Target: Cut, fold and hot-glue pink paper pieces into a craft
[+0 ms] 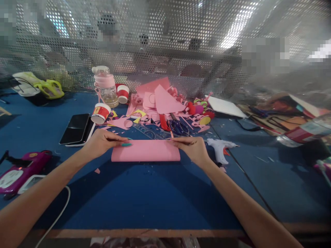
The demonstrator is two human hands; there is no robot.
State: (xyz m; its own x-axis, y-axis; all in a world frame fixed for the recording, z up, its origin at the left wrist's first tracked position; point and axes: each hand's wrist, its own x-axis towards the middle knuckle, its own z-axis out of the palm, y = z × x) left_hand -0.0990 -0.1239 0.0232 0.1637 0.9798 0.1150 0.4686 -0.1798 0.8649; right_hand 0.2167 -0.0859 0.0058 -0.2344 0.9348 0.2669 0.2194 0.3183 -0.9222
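A folded or curled pink sheet (146,151) is held just over the blue table, its rounded edge towards me. My left hand (103,142) pinches its upper left edge, a teal fingernail lying on the pink surface. At the upper right edge, my right hand (192,148) grips the same sheet between thumb and fingers. Just behind it lie a clear ruler (144,132) with circular cut-outs, dark blue-handled scissors (179,127) and a red-handled tool (163,122). A white glue gun (219,148) rests to the right of my right hand.
Pink scraps and cut pieces (167,100) heap at the back, beside paper cups (100,113) and a clear bottle (106,88). A black phone (75,128) and purple toy-like object (26,168) lie left. A perforated metal screen (165,41) stands behind; a plastic bottle (305,132) lies right.
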